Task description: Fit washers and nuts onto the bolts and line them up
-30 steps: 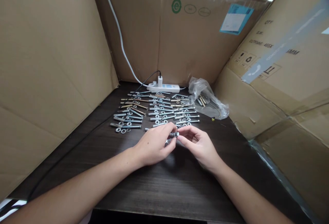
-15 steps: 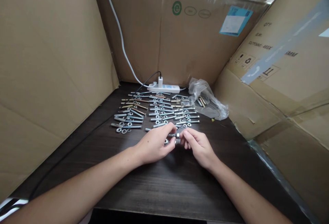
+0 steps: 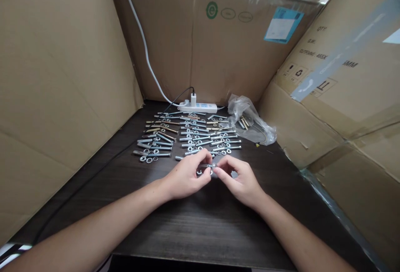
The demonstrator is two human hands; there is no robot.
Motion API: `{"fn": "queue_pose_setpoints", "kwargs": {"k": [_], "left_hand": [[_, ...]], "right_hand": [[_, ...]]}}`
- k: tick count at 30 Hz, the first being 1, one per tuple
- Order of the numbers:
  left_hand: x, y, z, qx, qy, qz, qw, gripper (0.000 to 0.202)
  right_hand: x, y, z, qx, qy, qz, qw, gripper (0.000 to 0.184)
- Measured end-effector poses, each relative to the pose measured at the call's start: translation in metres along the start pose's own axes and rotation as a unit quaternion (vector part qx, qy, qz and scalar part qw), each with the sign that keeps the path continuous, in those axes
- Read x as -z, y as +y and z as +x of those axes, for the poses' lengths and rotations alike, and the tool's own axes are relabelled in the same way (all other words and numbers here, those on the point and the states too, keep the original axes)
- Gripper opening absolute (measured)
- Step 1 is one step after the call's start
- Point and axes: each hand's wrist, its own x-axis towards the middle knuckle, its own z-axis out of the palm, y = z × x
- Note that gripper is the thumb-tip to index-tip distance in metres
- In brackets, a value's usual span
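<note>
Head cam, fingers first: what have they got?

Left hand (image 3: 189,175) has a metal bolt (image 3: 211,165) pinched between thumb and fingers, a bit above the table imo. Right hand (image 3: 240,179) is curled in from the other side, thumb and fingertip right at the bolt's end. Can't tell if they're actually gripping it, too tiny.

Ok, and around that?

Couple of small metal rings (image 3: 199,173) peek out below the left fingers. Past the hands there's rows of bolts (image 3: 195,139) with nuts and washers on a dark table (image 3: 187,230). Behind those, a white power strip (image 3: 212,108), then a clear plastic bag (image 3: 267,132) off to the right, cardboard (image 3: 165,34) at the back and both sides.
</note>
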Motion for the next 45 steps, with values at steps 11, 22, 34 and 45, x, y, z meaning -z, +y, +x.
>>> {"fn": "queue_pose_setpoints", "kwargs": {"k": [11,22,34,45], "left_hand": [[0.0007,-0.0005,0.0001,0.003,-0.014,0.011,1.000,0.007],[0.0001,-0.0023,0.0008,0.007,-0.016,0.028,0.999,0.006],[-0.0003,-0.0041,0.0000,0.015,-0.015,0.025,0.999,0.013],[-0.0005,-0.0046,0.0000,0.029,-0.020,0.029,0.999,0.009]], "right_hand": [[0.0003,-0.0035,-0.0019,0.007,0.003,0.016,1.000,0.020],[0.0024,-0.0017,-0.0002,-0.029,0.005,-0.032,0.999,0.018],[-0.0015,0.0013,-0.0016,0.034,0.005,-0.028,0.999,0.025],[0.0032,-0.0013,-0.0005,-0.020,0.011,-0.061,0.998,0.038]]}}
